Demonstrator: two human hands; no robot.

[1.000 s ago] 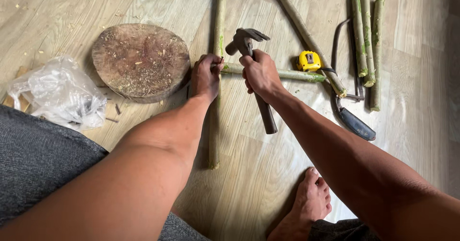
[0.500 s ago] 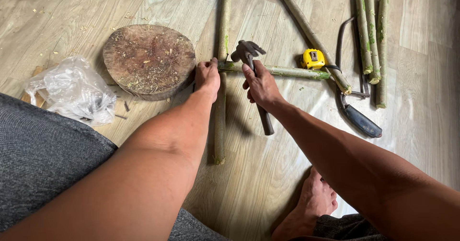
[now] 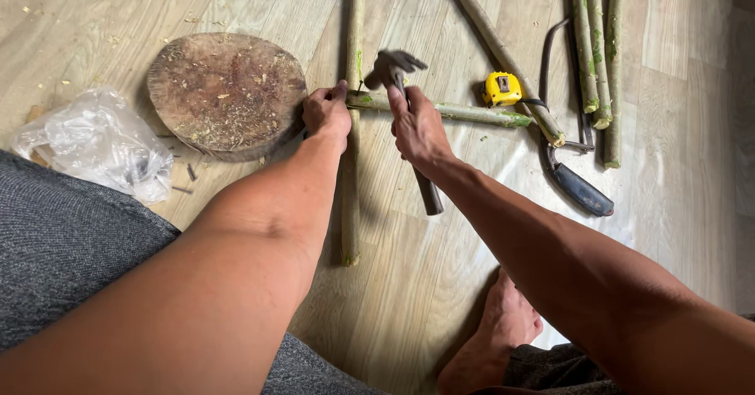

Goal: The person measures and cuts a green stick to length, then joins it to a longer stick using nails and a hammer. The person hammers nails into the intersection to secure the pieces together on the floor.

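Two sticks [image 3: 351,167] cross on the floor; left hand [image 3: 326,116] pinches the joint steady, right hand [image 3: 417,128] clasps a hammer [image 3: 397,69] above it

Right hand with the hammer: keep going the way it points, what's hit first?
Likely the horizontal green stick where it crosses the upright stick; the right hand holds the claw hammer just above that joint. Depth is unclear.

**Hammer over crossed sticks**

A claw hammer [image 3: 397,77] with a dark wooden handle is gripped mid-handle, head tilted above the joint. Beneath it an upright stick [image 3: 351,183] runs down the floor, crossed by a green-barked stick [image 3: 464,113] lying to the right, pinned at the crossing.
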